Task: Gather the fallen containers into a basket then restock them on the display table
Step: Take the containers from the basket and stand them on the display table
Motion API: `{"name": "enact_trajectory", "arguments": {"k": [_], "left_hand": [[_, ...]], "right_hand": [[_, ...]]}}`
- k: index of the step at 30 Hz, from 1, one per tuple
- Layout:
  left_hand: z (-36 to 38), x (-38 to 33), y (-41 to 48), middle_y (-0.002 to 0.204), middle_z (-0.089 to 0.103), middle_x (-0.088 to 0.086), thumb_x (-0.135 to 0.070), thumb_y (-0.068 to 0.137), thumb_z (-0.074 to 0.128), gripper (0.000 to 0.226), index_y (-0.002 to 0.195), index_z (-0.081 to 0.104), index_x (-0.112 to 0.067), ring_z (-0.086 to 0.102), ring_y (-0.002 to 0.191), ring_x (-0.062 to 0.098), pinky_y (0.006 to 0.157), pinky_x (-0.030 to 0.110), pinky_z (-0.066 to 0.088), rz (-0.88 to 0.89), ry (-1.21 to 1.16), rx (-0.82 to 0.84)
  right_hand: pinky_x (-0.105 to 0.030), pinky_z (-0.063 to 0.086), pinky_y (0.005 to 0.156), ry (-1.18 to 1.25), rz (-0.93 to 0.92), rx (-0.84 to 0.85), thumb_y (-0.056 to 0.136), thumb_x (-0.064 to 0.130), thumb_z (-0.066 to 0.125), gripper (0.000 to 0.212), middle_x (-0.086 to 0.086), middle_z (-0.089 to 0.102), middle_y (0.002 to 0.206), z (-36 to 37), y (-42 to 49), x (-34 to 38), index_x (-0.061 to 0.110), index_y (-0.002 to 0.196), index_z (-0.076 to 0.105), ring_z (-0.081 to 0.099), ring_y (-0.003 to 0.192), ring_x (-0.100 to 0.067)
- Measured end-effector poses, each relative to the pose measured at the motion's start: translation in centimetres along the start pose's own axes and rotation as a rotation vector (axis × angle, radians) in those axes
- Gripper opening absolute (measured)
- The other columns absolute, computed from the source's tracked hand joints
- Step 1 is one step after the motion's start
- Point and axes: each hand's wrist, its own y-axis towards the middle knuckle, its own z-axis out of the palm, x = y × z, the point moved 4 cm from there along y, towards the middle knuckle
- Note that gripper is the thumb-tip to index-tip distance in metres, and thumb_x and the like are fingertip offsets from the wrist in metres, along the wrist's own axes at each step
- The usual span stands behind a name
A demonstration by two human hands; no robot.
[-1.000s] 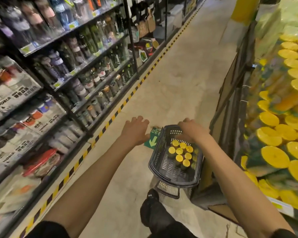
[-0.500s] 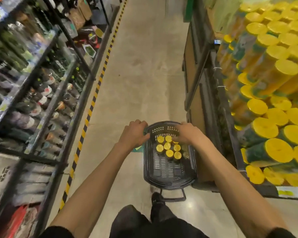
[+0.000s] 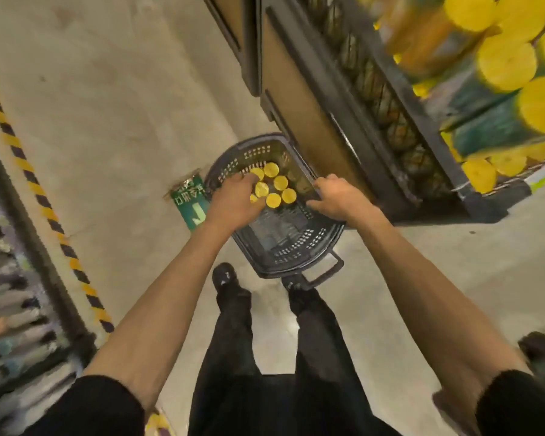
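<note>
A: Basket first. Material, shape?

B: Dark grey perforated plastic basket (image 3: 255, 150), rounded rim, slotted walls and floor. It sits on the pale smooth concrete floor (image 3: 123, 121), under both hands. Its loop handle (image 3: 328, 272) is folded down at the end nearer the person than the hands, just beside a black shoe (image 3: 293, 286).

A: Contents?

B: Round yellow-lidded containers (image 3: 280, 183), upright, with flat circular lids packed touching. They fill the basket's far part, between the two hands.

A: The hands themselves?

B: Left hand (image 3: 233, 199) is over the left rim, fingers curled down onto the nearest lids. Whether they clamp one I cannot tell; the frame is blurred. Right hand (image 3: 337, 196) lies at the right rim, fingers bent over the edge, thumb pointing inward. Gripping or only resting, I cannot tell.

A: Surroundings?

B: Just right of the right hand is a dark-framed display table (image 3: 390, 99) with brown side panels. On it are stacked glossy cylinders (image 3: 504, 61) with yellow lids. Left of the left hand is a green rectangular floor sticker (image 3: 192, 202) with a white arrow, and farther left, yellow-and-black striped tape (image 3: 44, 209).
</note>
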Motion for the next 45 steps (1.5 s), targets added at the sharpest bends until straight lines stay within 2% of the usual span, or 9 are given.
{"name": "enact_trajectory", "arguments": {"k": [2,6,12,20,23,27,34,41,45], "left_hand": [[1.9,1.4,2.1,0.118,0.057,0.02,-0.035,0.088,0.06,0.045,0.125,0.054,-0.008,0.052,0.114,0.039,0.09,0.045,0.047,0.049,0.039,0.036],[6.3,3.9,6.2,0.114,0.059,0.023,-0.034,0.087,0.061,0.048,0.127,0.055,-0.008,0.055,0.108,0.04,0.085,0.045,0.047,0.12,0.062,0.107],[15.9,10.0,13.0,0.115,0.061,0.018,-0.041,0.081,0.06,0.052,0.123,0.057,-0.01,0.057,0.108,0.039,0.086,0.049,0.051,0.128,0.058,0.233],[25.9,15.8,21.9,0.127,0.057,0.022,-0.032,0.089,0.066,0.052,0.133,0.052,-0.007,0.052,0.118,0.039,0.094,0.042,0.042,0.202,0.124,0.236],[29.5,17.0,24.7,0.124,0.058,0.021,-0.033,0.088,0.066,0.052,0.131,0.052,-0.008,0.052,0.118,0.04,0.095,0.046,0.044,0.257,0.206,0.246],[34.1,19.2,27.5,0.123,0.053,0.02,-0.04,0.088,0.065,0.061,0.136,0.043,-0.011,0.051,0.116,0.041,0.091,0.054,0.048,0.31,0.341,0.289],[37.6,18.9,30.9,0.122,0.054,0.018,-0.041,0.089,0.067,0.059,0.132,0.045,-0.008,0.052,0.117,0.037,0.092,0.047,0.046,0.428,0.4,0.252],[39.5,18.8,32.8,0.124,0.055,0.018,-0.047,0.083,0.072,0.065,0.128,0.047,-0.006,0.053,0.114,0.038,0.087,0.047,0.046,0.475,0.644,0.249],[40.4,18.8,33.7,0.124,0.057,0.017,-0.052,0.079,0.073,0.069,0.126,0.048,-0.007,0.053,0.116,0.037,0.092,0.049,0.044,0.511,0.732,0.235]], "right_hand": [[-0.041,0.046,0.089,0.069,0.048,-0.009,0.092,0.039,0.063,0.047,-0.02,0.052,0.121,2.6,1.4,-0.5,0.011,0.129,0.052,0.055,0.11,-0.041],[-0.046,0.046,0.095,0.147,0.125,-0.038,0.093,0.038,0.062,0.055,-0.022,0.049,0.13,7.6,5.0,-1.2,0.007,0.136,0.047,0.052,0.117,-0.04],[-0.051,0.044,0.099,0.167,0.156,-0.07,0.095,0.04,0.059,0.056,-0.022,0.046,0.135,15.9,13.0,-2.5,0.004,0.136,0.045,0.043,0.125,-0.042],[-0.05,0.043,0.098,0.168,0.211,-0.143,0.093,0.039,0.061,0.056,-0.019,0.047,0.133,24.8,25.3,-5.8,0.008,0.137,0.044,0.045,0.124,-0.04],[-0.049,0.043,0.099,0.178,0.21,-0.166,0.092,0.037,0.063,0.055,-0.018,0.047,0.133,27.8,29.1,-7.2,0.007,0.134,0.045,0.046,0.124,-0.041],[-0.048,0.042,0.101,0.145,0.193,-0.198,0.091,0.034,0.064,0.053,-0.017,0.047,0.134,31.1,33.2,-8.8,0.007,0.133,0.045,0.046,0.124,-0.04],[-0.049,0.046,0.096,0.118,0.16,-0.249,0.091,0.032,0.065,0.058,-0.014,0.04,0.139,34.5,37.3,-9.9,0.008,0.137,0.04,0.045,0.125,-0.039],[-0.049,0.045,0.092,0.07,0.117,-0.271,0.093,0.026,0.063,0.059,-0.006,0.037,0.147,35.3,39.2,-11.5,0.015,0.144,0.035,0.043,0.127,-0.034],[-0.049,0.045,0.091,0.078,0.089,-0.279,0.09,0.024,0.067,0.069,-0.005,0.036,0.148,36.0,40.1,-11.5,0.018,0.148,0.031,0.044,0.126,-0.033]]}}
